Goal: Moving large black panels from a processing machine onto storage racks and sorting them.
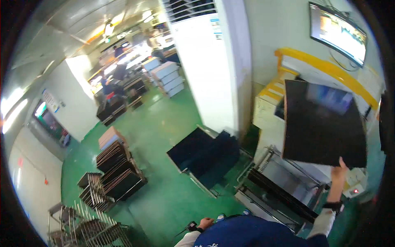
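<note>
A factory hall with a green floor [164, 136] spreads out below the person, a broad white pillar [214, 66] rising in the middle and bright work stations with other people far off behind it. The right hand [340, 169] is raised high, its fingers closed on the lower edge of a large black panel [323, 123], which is held up tilted, its glossy face catching a bluish reflection. Just under that hand stands a metal machine [284, 181] with an open slotted bed, and beyond the panel a cream cabinet with a yellow rail [325, 66]; a wall screen [339, 33] hangs above it. The left hand [204, 223] sits low near the person's body in blue clothing, beside a small dark object; I cannot tell whether it grips it or is open. Ahead of the left hand a cart carries more black panels [203, 152] lying flat. Further off to the left, stacks of dark and brown boards [117, 164] stand on the floor, with wire racks [82, 226] nearer the lower edge.
</note>
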